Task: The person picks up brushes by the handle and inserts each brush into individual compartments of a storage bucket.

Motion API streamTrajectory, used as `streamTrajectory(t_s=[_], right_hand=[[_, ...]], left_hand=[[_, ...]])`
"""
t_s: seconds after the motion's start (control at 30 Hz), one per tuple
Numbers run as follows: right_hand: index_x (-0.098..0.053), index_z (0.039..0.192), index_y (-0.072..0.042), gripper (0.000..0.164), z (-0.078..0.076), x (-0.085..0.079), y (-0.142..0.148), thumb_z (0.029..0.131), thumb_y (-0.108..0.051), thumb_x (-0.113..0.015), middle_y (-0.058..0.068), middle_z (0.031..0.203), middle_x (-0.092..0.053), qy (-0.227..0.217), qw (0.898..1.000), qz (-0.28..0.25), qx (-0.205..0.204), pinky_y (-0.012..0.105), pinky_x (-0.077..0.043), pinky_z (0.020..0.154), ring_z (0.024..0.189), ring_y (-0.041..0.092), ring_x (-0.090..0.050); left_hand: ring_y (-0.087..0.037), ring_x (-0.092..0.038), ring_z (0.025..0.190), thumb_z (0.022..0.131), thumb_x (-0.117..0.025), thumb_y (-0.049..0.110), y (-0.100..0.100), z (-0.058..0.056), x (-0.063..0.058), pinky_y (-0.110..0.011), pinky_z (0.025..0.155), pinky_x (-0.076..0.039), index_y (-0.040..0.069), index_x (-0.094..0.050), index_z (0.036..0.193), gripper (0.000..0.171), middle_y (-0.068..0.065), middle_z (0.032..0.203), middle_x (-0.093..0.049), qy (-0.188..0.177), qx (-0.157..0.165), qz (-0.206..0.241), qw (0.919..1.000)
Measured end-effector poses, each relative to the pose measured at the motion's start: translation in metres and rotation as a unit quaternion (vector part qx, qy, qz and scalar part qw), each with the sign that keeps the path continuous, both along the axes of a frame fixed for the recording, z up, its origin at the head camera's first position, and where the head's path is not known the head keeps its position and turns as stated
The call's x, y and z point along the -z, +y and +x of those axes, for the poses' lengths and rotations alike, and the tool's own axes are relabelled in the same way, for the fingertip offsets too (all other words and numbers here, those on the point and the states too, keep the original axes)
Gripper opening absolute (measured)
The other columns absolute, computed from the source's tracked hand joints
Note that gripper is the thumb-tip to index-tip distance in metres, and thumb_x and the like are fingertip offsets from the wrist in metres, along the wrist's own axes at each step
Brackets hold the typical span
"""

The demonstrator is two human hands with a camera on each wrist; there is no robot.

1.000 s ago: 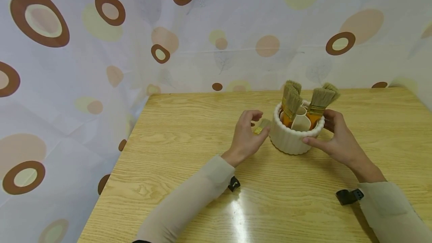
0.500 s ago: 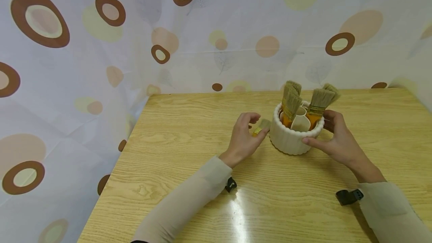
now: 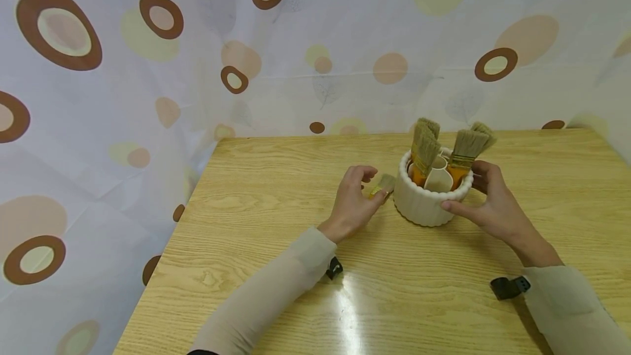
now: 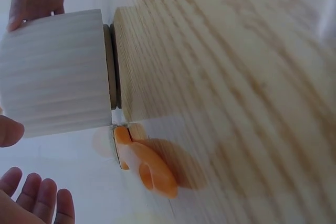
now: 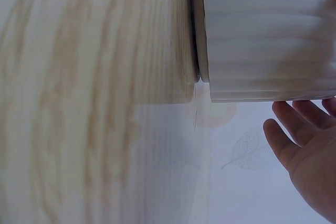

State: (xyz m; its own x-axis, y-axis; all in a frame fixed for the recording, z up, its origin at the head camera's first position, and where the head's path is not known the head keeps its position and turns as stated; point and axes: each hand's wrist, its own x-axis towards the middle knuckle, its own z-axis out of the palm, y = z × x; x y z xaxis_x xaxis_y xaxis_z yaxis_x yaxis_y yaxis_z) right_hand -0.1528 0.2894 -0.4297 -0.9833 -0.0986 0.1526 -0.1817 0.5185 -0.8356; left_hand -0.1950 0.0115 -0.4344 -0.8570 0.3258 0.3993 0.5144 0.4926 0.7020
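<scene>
A cream ribbed round holder (image 3: 424,208) stands on the table, bristle-up paintbrushes in its compartments; left-side brushes (image 3: 426,149) and right-side brushes (image 3: 468,148) lean apart. My right hand (image 3: 500,212) grips the holder's right side, thumb on the front wall and fingers behind. In the right wrist view fingertips meet the holder's wall (image 5: 268,40). One more paintbrush (image 3: 386,184) lies on the table just left of the holder; its orange handle (image 4: 152,166) shows in the left wrist view. Beside that brush, my left hand (image 3: 352,201) hovers with loosely bent fingers, holding nothing.
The wooden table (image 3: 256,234) reaches back to a circle-patterned curtain (image 3: 315,32), which also hangs along the left side. Black wrist devices sit under both sleeves, the right one (image 3: 510,287) close over the tabletop.
My left hand has drifted slightly left and nearer to me, away from the holder, and more of the lying brush shows. The right hand and the holder have stayed put.
</scene>
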Motion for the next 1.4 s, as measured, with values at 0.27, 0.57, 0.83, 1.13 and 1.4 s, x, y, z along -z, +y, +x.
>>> streamTrajectory(t_s=[0.27, 0.57, 0.83, 1.13, 1.4], right_hand=[[-0.005, 0.147, 0.0, 0.1, 0.0, 0.0, 0.0, 0.081, -0.022, -0.077, 0.028, 0.146, -0.018, 0.002, 1.0, 0.001, 0.0, 0.067, -0.032, 0.093, 0.129, 0.052, -0.029], [-0.006, 0.146, 0.0, 0.099, 0.0, 0.0, 0.0, 0.081, -0.022, -0.078, 0.028, 0.146, -0.018, 0.0, 1.0, -0.002, -0.002, 0.067, -0.031, 0.094, 0.129, 0.051, -0.029], [-0.007, 0.146, 0.0, 0.099, -0.001, 0.002, 0.001, 0.081, -0.022, -0.077, 0.028, 0.146, -0.018, 0.002, 1.0, -0.002, -0.002, 0.067, -0.031, 0.094, 0.129, 0.051, -0.029], [-0.006, 0.147, -0.001, 0.099, -0.001, 0.001, 0.001, 0.081, -0.023, -0.077, 0.028, 0.146, -0.018, -0.002, 1.0, -0.002, -0.001, 0.066, -0.031, 0.094, 0.129, 0.051, -0.029], [-0.005, 0.147, 0.0, 0.1, 0.0, 0.0, 0.001, 0.081, -0.023, -0.077, 0.028, 0.147, -0.017, -0.006, 1.0, -0.001, -0.001, 0.067, -0.031, 0.094, 0.13, 0.052, -0.028]], left_hand=[[-0.024, -0.053, 0.101, 0.088, -0.068, 0.017, -0.001, -0.003, -0.002, -0.024, 0.082, -0.044, 0.008, -0.053, 0.121, 0.038, -0.007, 0.114, -0.053, -0.019, 0.0, -0.027, 0.9995], [-0.026, -0.052, 0.102, 0.088, -0.068, 0.019, -0.002, -0.007, -0.002, -0.027, 0.083, -0.044, 0.005, -0.053, 0.122, 0.039, -0.007, 0.115, -0.052, -0.06, 0.004, -0.042, 0.9973], [-0.02, -0.052, 0.096, 0.088, -0.069, 0.02, -0.001, -0.012, 0.0, -0.025, 0.08, -0.045, 0.004, -0.055, 0.122, 0.04, -0.008, 0.112, -0.053, -0.078, 0.002, -0.083, 0.9935], [-0.016, -0.05, 0.095, 0.087, -0.07, 0.024, 0.001, -0.015, 0.0, -0.026, 0.08, -0.046, 0.006, -0.054, 0.124, 0.043, -0.009, 0.114, -0.052, -0.106, 0.007, -0.118, 0.9873], [-0.015, -0.051, 0.094, 0.087, -0.07, 0.024, 0.005, -0.019, 0.002, -0.026, 0.079, -0.046, 0.006, -0.055, 0.122, 0.043, -0.008, 0.115, -0.053, -0.103, 0.005, -0.161, 0.9815]])
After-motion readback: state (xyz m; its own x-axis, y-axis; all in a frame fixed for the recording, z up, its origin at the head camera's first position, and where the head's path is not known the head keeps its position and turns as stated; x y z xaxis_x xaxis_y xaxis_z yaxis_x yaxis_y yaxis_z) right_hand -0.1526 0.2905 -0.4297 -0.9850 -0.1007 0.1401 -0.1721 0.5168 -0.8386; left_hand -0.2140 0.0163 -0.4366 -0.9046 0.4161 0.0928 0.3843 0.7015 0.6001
